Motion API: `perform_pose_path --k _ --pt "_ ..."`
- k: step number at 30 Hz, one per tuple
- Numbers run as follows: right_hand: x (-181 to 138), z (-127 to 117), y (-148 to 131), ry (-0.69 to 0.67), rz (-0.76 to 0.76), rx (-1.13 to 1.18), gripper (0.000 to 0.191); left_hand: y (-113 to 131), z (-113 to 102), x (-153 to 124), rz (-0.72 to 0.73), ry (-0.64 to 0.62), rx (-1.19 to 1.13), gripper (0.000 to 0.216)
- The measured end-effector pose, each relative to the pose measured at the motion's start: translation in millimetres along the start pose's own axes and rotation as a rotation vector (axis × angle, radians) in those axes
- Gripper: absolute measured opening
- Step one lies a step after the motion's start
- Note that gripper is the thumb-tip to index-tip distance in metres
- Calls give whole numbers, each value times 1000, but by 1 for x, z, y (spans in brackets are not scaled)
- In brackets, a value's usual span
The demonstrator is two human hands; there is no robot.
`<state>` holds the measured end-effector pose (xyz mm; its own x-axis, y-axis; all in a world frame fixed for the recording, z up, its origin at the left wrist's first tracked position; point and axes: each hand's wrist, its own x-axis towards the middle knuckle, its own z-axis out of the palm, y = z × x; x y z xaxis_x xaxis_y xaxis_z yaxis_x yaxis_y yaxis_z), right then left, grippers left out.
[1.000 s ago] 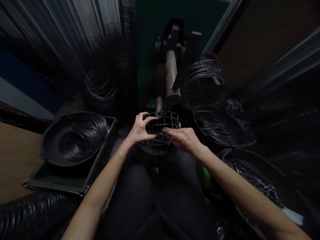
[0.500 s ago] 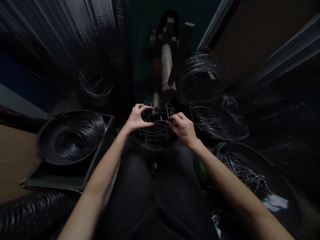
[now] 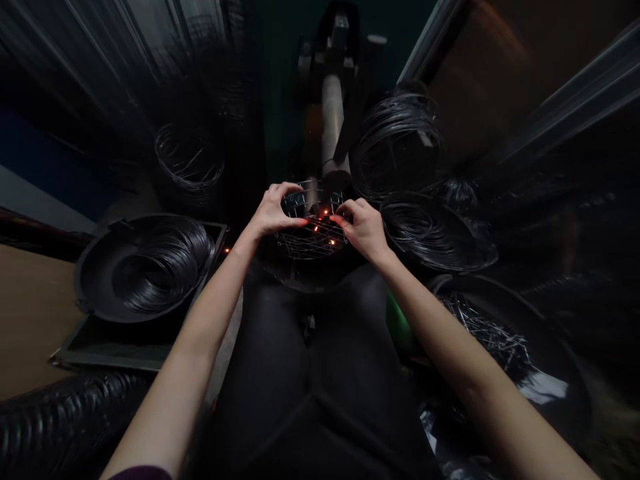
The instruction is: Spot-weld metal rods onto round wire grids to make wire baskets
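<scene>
A small round wire basket (image 3: 313,233) sits under the tip of a welding machine's vertical rod (image 3: 332,127), in front of my knees. My left hand (image 3: 273,212) grips the basket's left rim with curled fingers. On the right rim, my right hand (image 3: 363,227) is closed with its fingertips pressed to the wire. Orange sparks glow on the basket between my hands.
A black pan of wire rings (image 3: 145,267) rests on a tray at my left. More wire coils (image 3: 430,230) and wire hoops (image 3: 395,143) lie to the right, with a bin of short wire pieces (image 3: 490,333) below them. A ribbed black hose (image 3: 65,420) runs bottom left.
Both hands have moved the basket further up under the rod. My right hand shifted from the front of the basket to its right rim. Sparks now show at the weld point.
</scene>
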<state>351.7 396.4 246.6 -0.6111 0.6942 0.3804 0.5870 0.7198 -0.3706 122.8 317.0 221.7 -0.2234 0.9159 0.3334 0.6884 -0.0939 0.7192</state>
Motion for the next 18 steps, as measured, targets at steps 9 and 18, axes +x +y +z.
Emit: perform_pose_path --k 9,18 --pt "-122 -52 23 -242 130 156 44 -76 27 -60 -181 -30 -398 140" --pt "-194 -18 68 -562 245 528 26 -62 38 -73 -233 201 -379 127"
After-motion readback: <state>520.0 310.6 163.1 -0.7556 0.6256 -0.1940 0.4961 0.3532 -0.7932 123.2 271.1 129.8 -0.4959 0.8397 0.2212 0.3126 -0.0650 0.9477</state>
